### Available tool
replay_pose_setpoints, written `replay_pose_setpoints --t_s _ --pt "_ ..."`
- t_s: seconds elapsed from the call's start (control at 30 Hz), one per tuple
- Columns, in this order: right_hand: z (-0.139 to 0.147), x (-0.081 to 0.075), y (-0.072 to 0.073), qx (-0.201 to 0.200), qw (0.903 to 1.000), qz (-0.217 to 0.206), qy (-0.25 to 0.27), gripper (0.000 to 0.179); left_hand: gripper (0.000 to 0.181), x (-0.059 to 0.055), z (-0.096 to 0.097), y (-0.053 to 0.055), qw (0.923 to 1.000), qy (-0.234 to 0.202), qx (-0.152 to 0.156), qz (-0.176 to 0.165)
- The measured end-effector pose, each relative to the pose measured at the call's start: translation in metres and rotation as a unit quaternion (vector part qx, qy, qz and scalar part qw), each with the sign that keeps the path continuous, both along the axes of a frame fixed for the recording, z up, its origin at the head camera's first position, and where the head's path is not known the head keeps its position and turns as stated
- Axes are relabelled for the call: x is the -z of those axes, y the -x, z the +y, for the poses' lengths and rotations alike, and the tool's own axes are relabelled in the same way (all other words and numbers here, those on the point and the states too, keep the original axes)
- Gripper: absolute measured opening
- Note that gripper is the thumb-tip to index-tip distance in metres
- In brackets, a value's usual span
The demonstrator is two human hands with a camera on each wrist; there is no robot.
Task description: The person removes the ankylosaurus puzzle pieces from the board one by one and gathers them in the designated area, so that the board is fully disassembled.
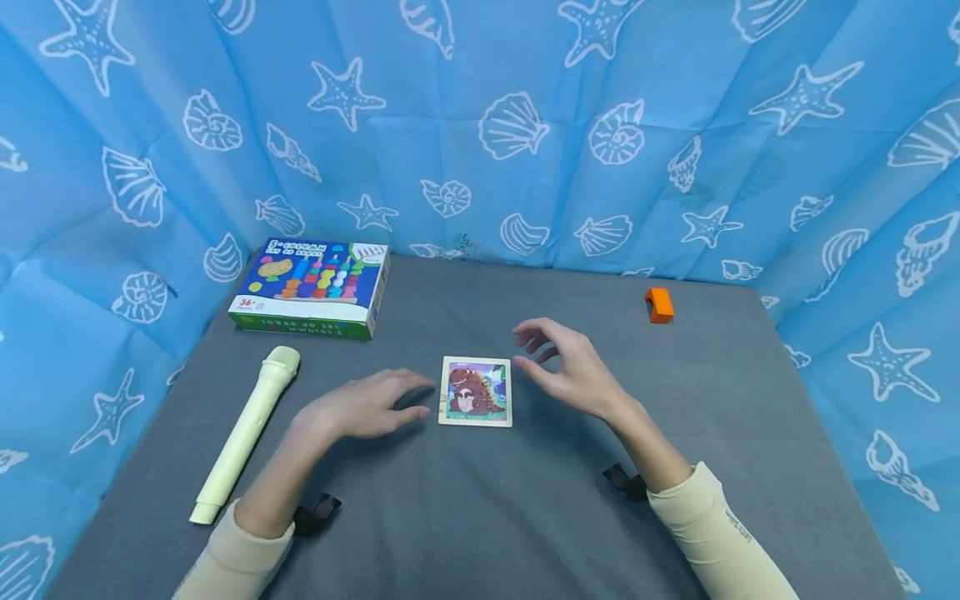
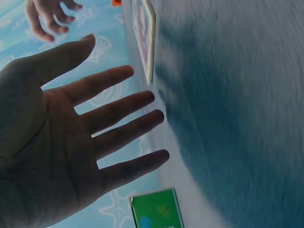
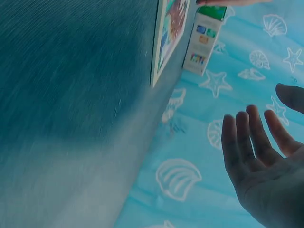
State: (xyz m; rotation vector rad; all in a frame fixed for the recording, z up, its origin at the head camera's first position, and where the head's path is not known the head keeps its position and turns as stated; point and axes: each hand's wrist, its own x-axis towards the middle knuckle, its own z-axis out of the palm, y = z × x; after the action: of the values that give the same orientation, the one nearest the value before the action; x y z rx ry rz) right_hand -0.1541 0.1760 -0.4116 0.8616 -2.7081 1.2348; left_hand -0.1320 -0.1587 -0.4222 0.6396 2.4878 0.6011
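A small square jigsaw puzzle (image 1: pixel 476 392) with a brown dinosaur picture and a pale frame lies flat on the grey table. My left hand (image 1: pixel 369 406) hovers just left of it, fingers spread and holding nothing. In the left wrist view that hand (image 2: pixel 71 128) shows a bare palm, with the puzzle's edge (image 2: pixel 151 47) beyond its fingertips. To the puzzle's right, my right hand (image 1: pixel 568 368) hangs above the table with fingers loosely bent and nothing in them. The right wrist view shows this hand (image 3: pixel 266 166) apart from the puzzle (image 3: pixel 168 38).
A boxed bead set (image 1: pixel 307 287) stands at the back left. In front of it lies a pale green microphone-shaped stick (image 1: pixel 246 433). An orange block (image 1: pixel 660 306) sits at the back right. A blue shell-patterned curtain (image 1: pixel 465 125) borders the table (image 1: pixel 480 517).
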Motion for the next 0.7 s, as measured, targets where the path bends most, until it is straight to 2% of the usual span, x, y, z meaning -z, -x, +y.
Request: replay_pose_setpoints --t_s 0.17,0.37,0.7 --pt "-0.02 0.008 0.012 -0.046 0.9957 -0.08 0.01 0.027 0.058 0.004 0.009 -0.002 0.9998 -0.007 0.006 -0.02" --pt "-0.042 0.018 0.028 -0.084 0.9872 -0.135 -0.005 0.025 0.058 0.008 0.017 -0.004 0.9998 -0.005 0.014 -0.015" --pt "-0.067 0.034 0.054 -0.095 0.9746 -0.196 -0.053 0.023 0.058 0.01 0.024 -0.011 0.9997 0.018 0.02 -0.001"
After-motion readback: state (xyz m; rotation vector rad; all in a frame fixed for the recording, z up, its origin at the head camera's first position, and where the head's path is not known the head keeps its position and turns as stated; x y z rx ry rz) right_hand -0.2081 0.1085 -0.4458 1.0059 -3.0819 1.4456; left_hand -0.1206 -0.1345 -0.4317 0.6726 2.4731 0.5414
